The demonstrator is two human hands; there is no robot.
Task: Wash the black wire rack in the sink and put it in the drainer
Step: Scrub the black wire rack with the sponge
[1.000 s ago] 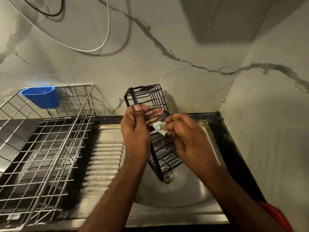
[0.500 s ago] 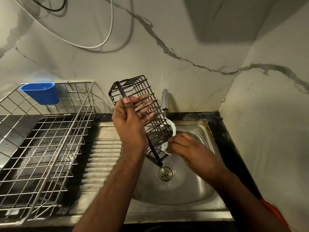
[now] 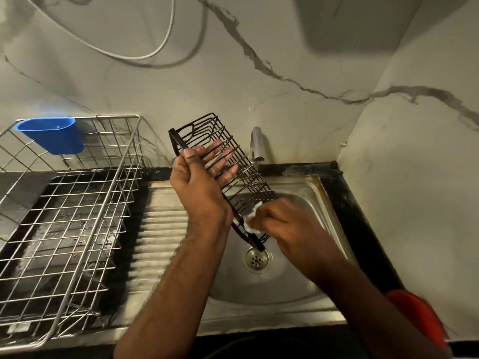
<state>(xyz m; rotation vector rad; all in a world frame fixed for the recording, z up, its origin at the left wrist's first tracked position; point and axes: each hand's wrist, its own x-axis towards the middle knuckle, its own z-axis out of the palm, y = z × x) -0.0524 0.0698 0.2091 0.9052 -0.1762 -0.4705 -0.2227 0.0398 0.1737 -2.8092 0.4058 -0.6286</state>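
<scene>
The black wire rack [image 3: 248, 182] is tilted over the steel sink [image 3: 324, 216], its lower end just above the drain [image 3: 256, 259]. My left hand [image 3: 199, 182] grips the rack's upper part, thumb on the frame and fingers spread behind the wires. My right hand [image 3: 282, 224] holds a small white scrub pad [image 3: 252, 221] against the rack's lower end. The steel wire drainer [image 3: 64, 229] stands to the left on the counter.
A blue plastic cup [image 3: 51, 136] hangs on the drainer's back rim. The tap [image 3: 256, 143] rises behind the sink. A ribbed draining board [image 3: 158, 229] lies between drainer and basin. A marble wall closes in on the right, and something red [image 3: 417, 317] sits at lower right.
The rack has swung from nearly upright to tilted, top toward the left. My right hand with the pad slid down from the rack's middle to its lower end.
</scene>
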